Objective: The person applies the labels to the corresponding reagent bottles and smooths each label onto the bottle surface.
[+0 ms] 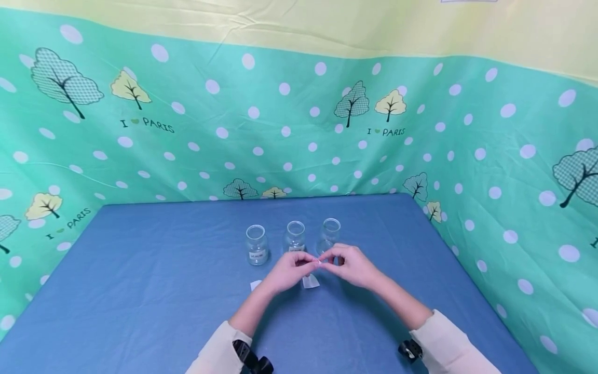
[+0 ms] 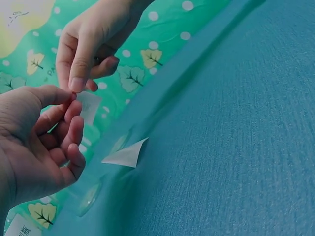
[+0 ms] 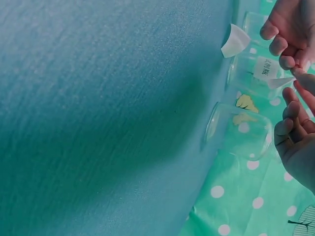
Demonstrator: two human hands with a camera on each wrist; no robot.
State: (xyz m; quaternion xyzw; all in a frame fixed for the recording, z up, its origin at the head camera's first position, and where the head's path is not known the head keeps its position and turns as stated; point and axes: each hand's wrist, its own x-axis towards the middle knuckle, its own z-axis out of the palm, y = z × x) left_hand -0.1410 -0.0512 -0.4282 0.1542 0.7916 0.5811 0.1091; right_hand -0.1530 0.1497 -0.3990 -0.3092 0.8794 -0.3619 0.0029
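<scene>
Both hands meet at the fingertips in front of the jars. My left hand (image 1: 290, 271) and my right hand (image 1: 351, 266) pinch a small white paper label (image 2: 89, 105) between thumbs and forefingers. It hangs from the fingertips in the left wrist view, and shows nearly edge-on as a thin white label (image 3: 282, 82) in the right wrist view. Beyond the hands stand three clear glass jars without lids: the left jar (image 1: 256, 243) and middle jar (image 1: 295, 234) bear printed white labels, and the right jar (image 1: 331, 228) is partly hidden by my right hand.
A curled white paper piece (image 2: 125, 155) lies on the blue tablecloth (image 1: 154, 291). In the head view, a white scrap (image 1: 255, 284) peeks out beside my left wrist. Green dotted curtain (image 1: 285, 119) hangs behind the table and along its sides.
</scene>
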